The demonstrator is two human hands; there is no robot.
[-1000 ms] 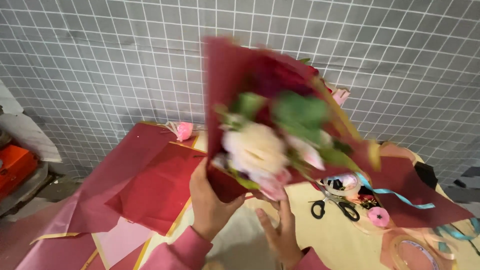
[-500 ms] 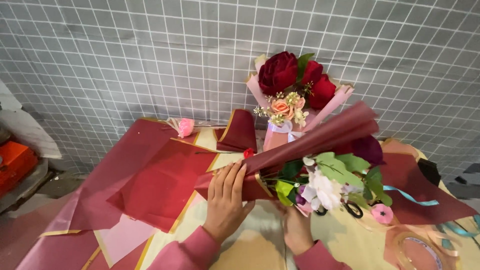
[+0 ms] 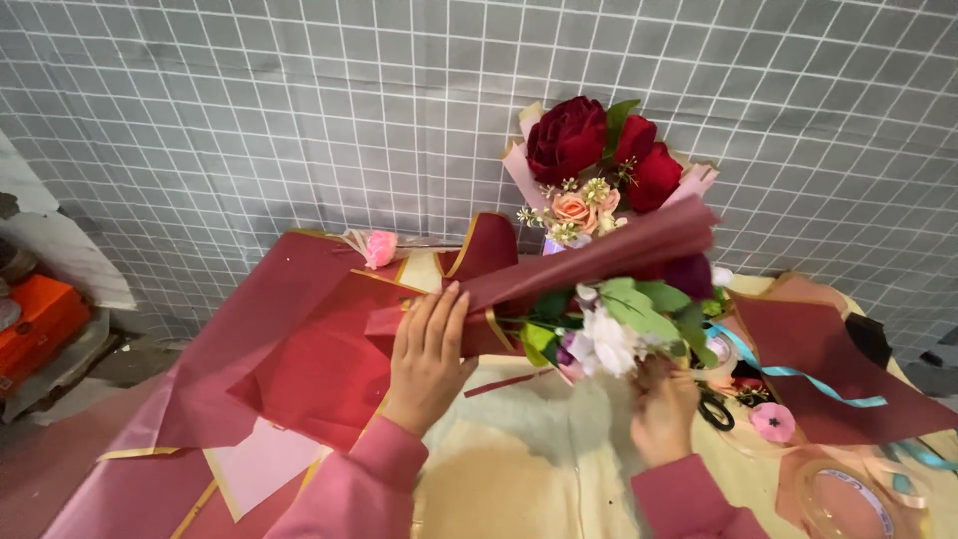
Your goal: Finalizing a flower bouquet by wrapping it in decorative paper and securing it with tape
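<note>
While the left hand [image 3: 427,351] lies flat with fingers together on the folded dark red wrapping sheet with gold edging [image 3: 589,262], pressing it down over the small bouquet of white and purple flowers with green leaves [image 3: 621,329], the right hand [image 3: 662,407] is closed around the bouquet's stems just below the blooms; the head view, the only one here, shows the wrapping step in hand, with the sheet laid slantwise across the flowers but not yet drawn round them. Judging from this, the next move calls for folding the free upper edge of the sheet round the stems without crushing the petals. Behind the bouquet a finished bouquet of deep red roses in pink paper [image 3: 597,160] stands against the grey gridded wall [image 3: 249,110], close enough that a lifted sheet corner could brush it. Right of the bouquet lie black scissors [image 3: 715,409], a light blue ribbon [image 3: 798,371] and a clear tape roll [image 3: 848,497], crowding that side. Left of the bouquet more loose dark red sheets [image 3: 289,349] overhang the edge of the cream-covered bench [image 3: 509,449], whose bare middle, just in front of the bouquet, offers the most room.
</note>
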